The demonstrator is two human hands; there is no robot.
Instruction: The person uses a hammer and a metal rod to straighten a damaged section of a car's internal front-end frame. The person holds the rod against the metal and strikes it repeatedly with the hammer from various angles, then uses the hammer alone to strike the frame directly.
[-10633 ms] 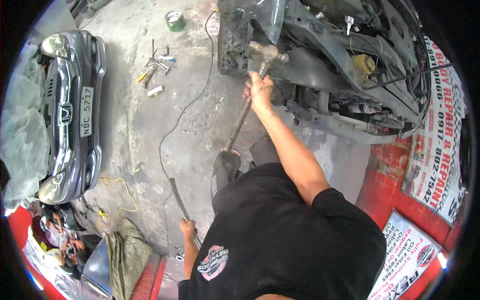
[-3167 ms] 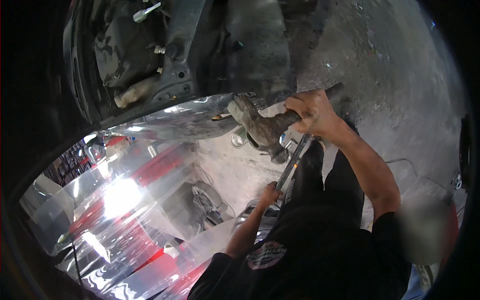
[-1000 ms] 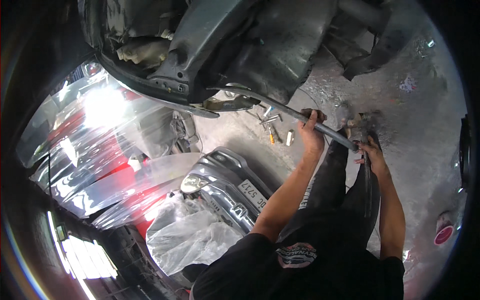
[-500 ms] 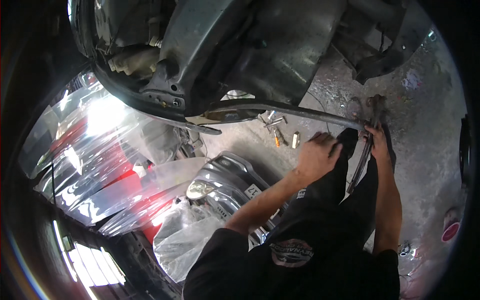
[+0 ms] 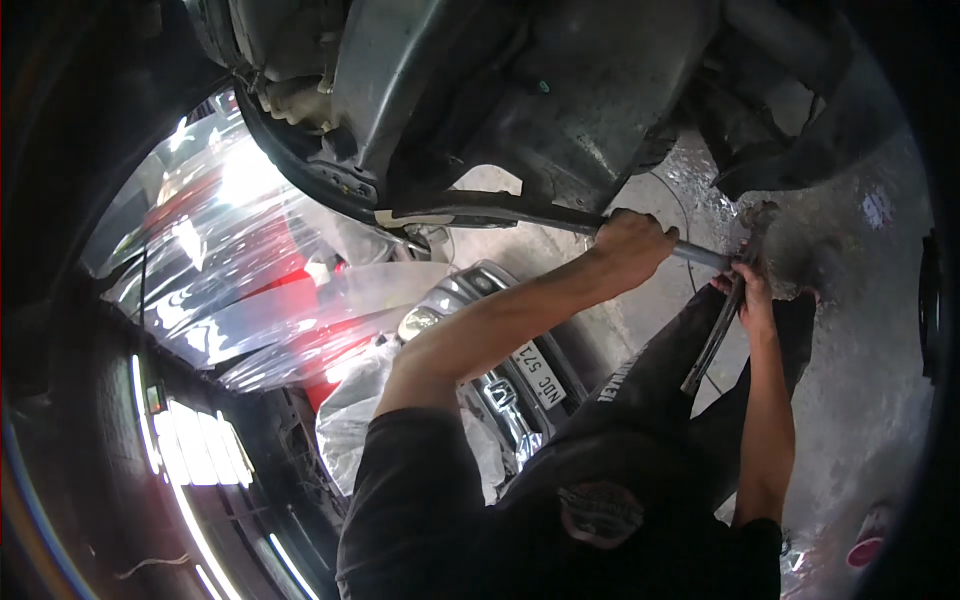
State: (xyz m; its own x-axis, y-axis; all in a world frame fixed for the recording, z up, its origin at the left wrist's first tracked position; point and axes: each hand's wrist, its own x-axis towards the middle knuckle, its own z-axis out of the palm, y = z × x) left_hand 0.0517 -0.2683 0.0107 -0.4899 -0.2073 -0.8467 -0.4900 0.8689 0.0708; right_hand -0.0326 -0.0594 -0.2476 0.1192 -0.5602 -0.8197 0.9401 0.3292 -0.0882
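Note:
A long grey metal bar [image 5: 690,252] runs from the left, where it meets the underside of the raised dark vehicle body [image 5: 560,120], across to my right hand. My left hand [image 5: 635,242] is closed over the bar, knuckles up, a little short of its right end. At that end my right hand [image 5: 754,292] is wrapped around a long dark metal tool [image 5: 712,345], which looks like a large wrench. The tool's wide head [image 5: 758,216] sticks out beyond my right hand, and its handle slants back toward my legs. Whether its jaws touch the bar, I cannot tell.
A removed grey bumper with a chrome grille [image 5: 500,392] lies on the floor, left of my legs. Clear plastic sheeting [image 5: 215,265] covers red and shiny panels at far left. A red-rimmed container [image 5: 866,552] stands on the concrete floor [image 5: 850,400] at lower right.
My left hand has moved up and forward from above my legs and closed around the bar. My right hand keeps its hold on the tool. The view has shifted slightly.

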